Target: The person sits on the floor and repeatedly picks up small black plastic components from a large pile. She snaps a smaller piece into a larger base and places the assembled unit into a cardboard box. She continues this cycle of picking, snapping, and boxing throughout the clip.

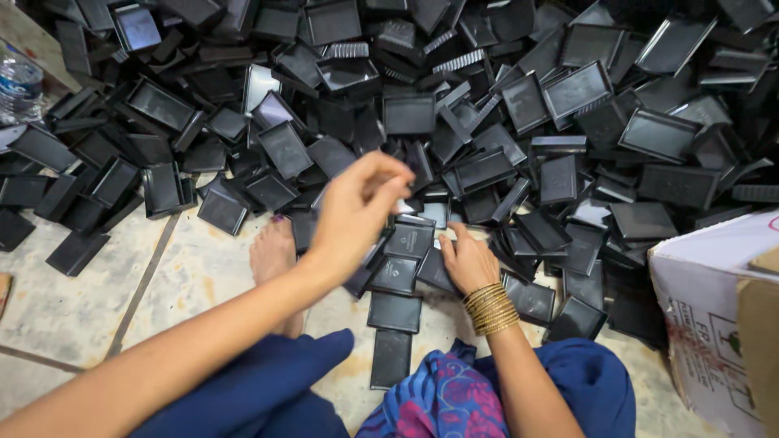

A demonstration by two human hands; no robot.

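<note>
1. Our left hand [357,207] hovers with fingertips pinched together, over the heap of black plastic trays [487,122] on the floor [81,292].
2. Our right hand [466,259] presses flat, open, on a black tray [434,272].
3. A cardboard box [714,308] stands right, contents hidden.

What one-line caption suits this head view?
Seated on tiled floor, left hand and right hand sort black plastic trays.

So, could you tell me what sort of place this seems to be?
Probably a small sorting or packing workroom: a huge heap of black plastic trays covers the tiled floor, beside a cardboard box.
</note>
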